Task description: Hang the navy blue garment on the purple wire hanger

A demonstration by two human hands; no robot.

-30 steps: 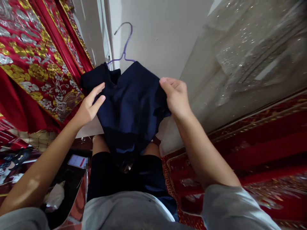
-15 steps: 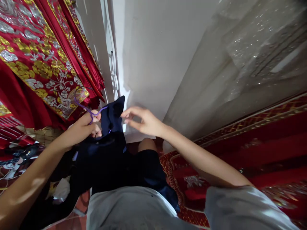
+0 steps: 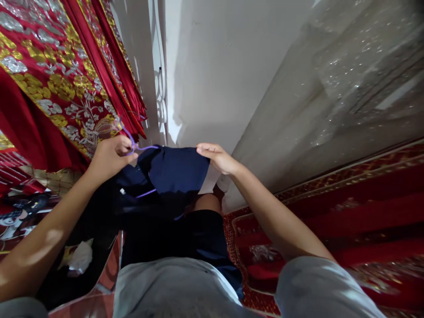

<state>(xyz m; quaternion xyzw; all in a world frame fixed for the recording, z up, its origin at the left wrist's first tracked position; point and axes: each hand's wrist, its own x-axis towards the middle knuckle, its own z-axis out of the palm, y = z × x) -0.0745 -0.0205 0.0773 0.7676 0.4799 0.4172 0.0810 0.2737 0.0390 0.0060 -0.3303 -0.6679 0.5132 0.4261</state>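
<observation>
Since a moment ago the dark blue cloth (image 3: 175,170) has been pulled out wider between the two hands, and the right hand (image 3: 217,157) has moved from the middle of the frame over to the cloth's right edge. The left hand (image 3: 109,157) sits a little left of the middle, curled shut around the thin purple hanger (image 3: 137,148), and its wire pokes out by the knuckles. The right hand pinches the top right edge of the cloth with thumb and fingers pressed together. The cloth hangs in the middle of the frame, just above the person's knees, in front of the white wall (image 3: 212,75). To do this bit well, I think the hands should keep the top edge flat and tight, and hold the hanger still so the wire does not slip out. The cloth is navy blue, soft and floppy, smooth on top and bunched up in dark folds lower down. A second bit of purple wire (image 3: 145,193) shows under its left side, so the hanger seems to sit partly inside it. Red and gold curtains (image 3: 56,84) hang in the upper left, and a red rug (image 3: 331,221) lies in the lower right.
</observation>
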